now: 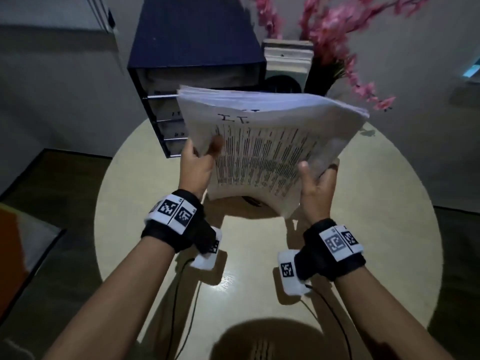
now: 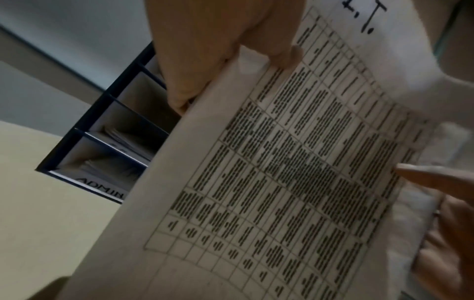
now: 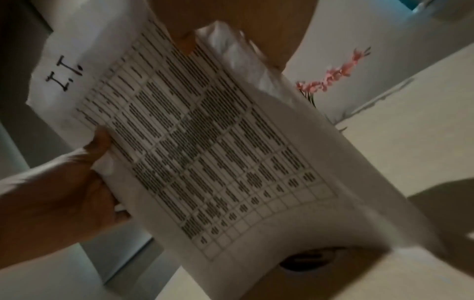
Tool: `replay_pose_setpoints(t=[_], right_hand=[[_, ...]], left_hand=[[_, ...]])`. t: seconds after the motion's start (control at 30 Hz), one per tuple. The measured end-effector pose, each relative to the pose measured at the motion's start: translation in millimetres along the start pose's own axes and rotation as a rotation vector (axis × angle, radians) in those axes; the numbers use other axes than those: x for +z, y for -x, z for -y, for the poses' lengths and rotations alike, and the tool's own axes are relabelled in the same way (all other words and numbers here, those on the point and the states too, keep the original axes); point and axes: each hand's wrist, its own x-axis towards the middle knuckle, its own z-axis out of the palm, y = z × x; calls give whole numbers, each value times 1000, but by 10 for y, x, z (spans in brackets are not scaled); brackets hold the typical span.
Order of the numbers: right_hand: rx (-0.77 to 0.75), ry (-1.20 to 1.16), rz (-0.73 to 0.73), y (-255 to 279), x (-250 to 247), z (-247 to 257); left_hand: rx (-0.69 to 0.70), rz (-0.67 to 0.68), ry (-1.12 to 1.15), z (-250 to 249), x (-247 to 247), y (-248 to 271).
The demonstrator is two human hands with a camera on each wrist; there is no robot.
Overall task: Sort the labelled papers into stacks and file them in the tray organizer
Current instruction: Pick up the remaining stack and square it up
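A thick stack of white papers (image 1: 265,149), its top sheet a printed table hand-lettered "I.T.", is held up over the round table, tilted with its far edge raised. My left hand (image 1: 200,157) grips the left edge, thumb on top. My right hand (image 1: 315,178) grips the right edge, thumb on the sheet and fingers beneath. The same stack fills the left wrist view (image 2: 295,172) and the right wrist view (image 3: 195,142). The dark blue tray organizer (image 1: 192,58) stands just behind the stack; its lowest tray (image 2: 102,188) reads "ADMIN" and holds papers.
The cream round table (image 1: 363,203) has a dark round hole (image 1: 253,201) under the stack. Books (image 1: 287,61) and a pink flower spray (image 1: 335,29) stand right of the organizer. Cables (image 1: 187,294) trail from my wrist cameras across the near table.
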Motion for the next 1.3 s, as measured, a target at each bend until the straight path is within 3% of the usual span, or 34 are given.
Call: replay_pose_setpoints(t=[0.13,0.23,0.33,0.4,0.47,0.57,0.7,0.83,0.9,0.97,1.1,1.17,1.3], right_hand=[[19,69,-26,-44,161,-68],[16,203,-3,-201,319,-27],[106,340,54,-370,521,-179],[186,415,101,-475,637,-360],[261,490,156,-569,751,-493],[352,495,176,-764,942,-573],[352,544,202,-1140,1242,-534],[396,460,203,-1434,1420,-393],[466,378,222,-1413,1428,-347],[578,149,227,-1263,1344,-341],[755,5,399,-838,1168,-290],[794,-68,368,-803,1184,-282],[842,-268,143,-1077,1440,-294]], left_hand=[[37,76,-98,-17,-33,-38],[76,-41,-218,-45,-122,-213],[-95,-140,-231,100,-280,-400],[-242,-132,-340,184,-391,-451],[-334,-81,-379,249,-522,-471],[-329,62,-404,272,-738,-416],[-357,277,-477,237,-937,-199],[-352,363,-364,335,-1079,-123],[-341,296,-341,369,-1114,-246],[-337,196,-328,358,-1105,-448],[-316,121,-317,282,-969,-873],[-323,106,-307,282,-910,-1064],[-317,150,-227,270,-867,-1325]])
